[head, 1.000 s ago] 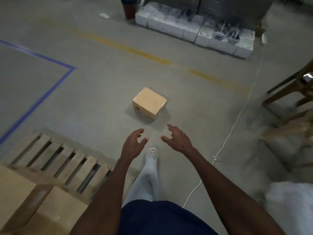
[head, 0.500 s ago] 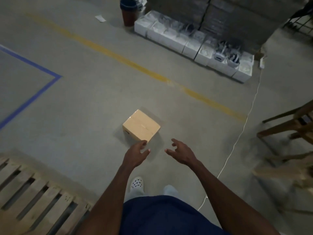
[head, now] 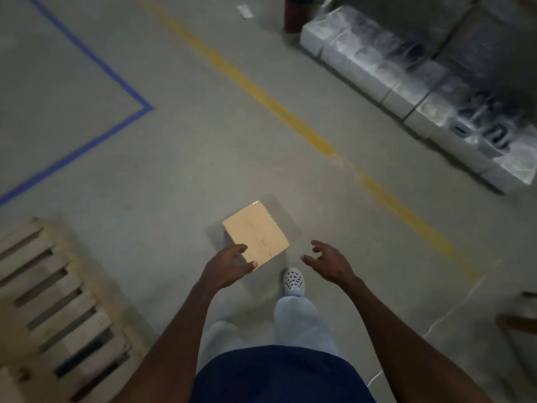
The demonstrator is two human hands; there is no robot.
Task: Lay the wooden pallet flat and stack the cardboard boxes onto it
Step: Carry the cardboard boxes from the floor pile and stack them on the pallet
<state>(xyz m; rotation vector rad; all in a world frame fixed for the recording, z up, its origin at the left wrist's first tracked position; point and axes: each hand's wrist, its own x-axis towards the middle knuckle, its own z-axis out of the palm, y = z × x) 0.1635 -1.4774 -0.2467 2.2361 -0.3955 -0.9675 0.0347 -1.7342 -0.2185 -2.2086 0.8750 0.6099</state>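
Observation:
A small tan cardboard box (head: 257, 231) lies on the concrete floor just ahead of my feet. My left hand (head: 228, 264) reaches over its near left corner with fingers spread and holds nothing; whether it touches the box is unclear. My right hand (head: 327, 261) hovers to the right of the box, fingers loosely spread, apart from it. The wooden pallet (head: 55, 301) lies flat on the floor at the lower left, partly cut off by the frame edge.
A row of white wrapped packages (head: 406, 82) lines the floor at the upper right beside a dark bin (head: 292, 16). A yellow line (head: 290, 117) and a blue line (head: 96, 65) mark the floor. A white cable (head: 453, 309) runs at the right.
I have stepped closer to the box. Both hands moved forward and down toward it; the left hand now overlaps its near corner. The pallet has come further into view at the left.

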